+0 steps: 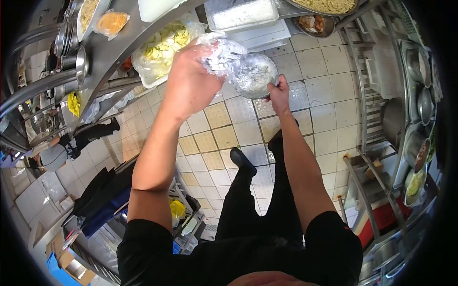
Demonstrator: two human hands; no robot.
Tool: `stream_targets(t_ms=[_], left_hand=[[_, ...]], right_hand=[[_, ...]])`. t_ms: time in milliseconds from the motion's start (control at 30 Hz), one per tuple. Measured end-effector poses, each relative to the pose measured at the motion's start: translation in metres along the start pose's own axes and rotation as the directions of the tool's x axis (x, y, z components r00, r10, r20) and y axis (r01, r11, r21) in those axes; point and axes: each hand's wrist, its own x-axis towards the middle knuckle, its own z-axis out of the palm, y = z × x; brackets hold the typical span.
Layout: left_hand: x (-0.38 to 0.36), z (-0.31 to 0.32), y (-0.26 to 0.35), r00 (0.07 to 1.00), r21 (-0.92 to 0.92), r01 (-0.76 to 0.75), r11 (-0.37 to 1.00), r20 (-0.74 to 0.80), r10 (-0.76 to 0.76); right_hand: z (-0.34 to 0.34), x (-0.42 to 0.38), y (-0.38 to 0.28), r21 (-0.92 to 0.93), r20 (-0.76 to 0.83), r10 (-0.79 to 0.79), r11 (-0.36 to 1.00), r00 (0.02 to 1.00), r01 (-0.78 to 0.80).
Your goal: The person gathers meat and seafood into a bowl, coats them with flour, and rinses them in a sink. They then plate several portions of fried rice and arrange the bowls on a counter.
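My right hand grips the near right rim of a round bowl, thumb on top and fingers curled beneath. White powder lies inside the bowl. Closed at the bowl's left side, my left hand holds a crumpled, white-powdered plastic bag, which overlaps the bowl's left rim in this view. Some of the left fingers are hidden behind the bag and powder. Left of that hand, a bag of chopped yellow-green vegetable rests in a white tray.
Above the bowl stands a white tub of powder. A pan of noodles and a pan of food are at the upper right. Metal racks line the right side. A person is at the far left.
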Motion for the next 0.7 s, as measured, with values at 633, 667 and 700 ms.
stream_targets(t_ms=[633, 667, 700], left_hand=[[0.012, 0.032, -0.012, 0.992, 0.310, -0.098, 0.946, 0.110, 0.067], [0.013, 0.030, -0.010, 0.992, 0.291, -0.084, 0.953, 0.118, 0.051], [0.014, 0.029, -0.009, 0.992, 0.272, -0.069, 0.960, 0.124, 0.037]], right_hand=[[0.013, -0.019, -0.046, 0.045, 0.015, -0.030, 0.999, 0.999, 0.029], [0.013, -0.019, -0.045, 0.046, 0.010, -0.027, 0.999, 1.000, 0.026], [0.012, -0.018, -0.044, 0.048, 0.005, -0.024, 0.999, 1.000, 0.024]])
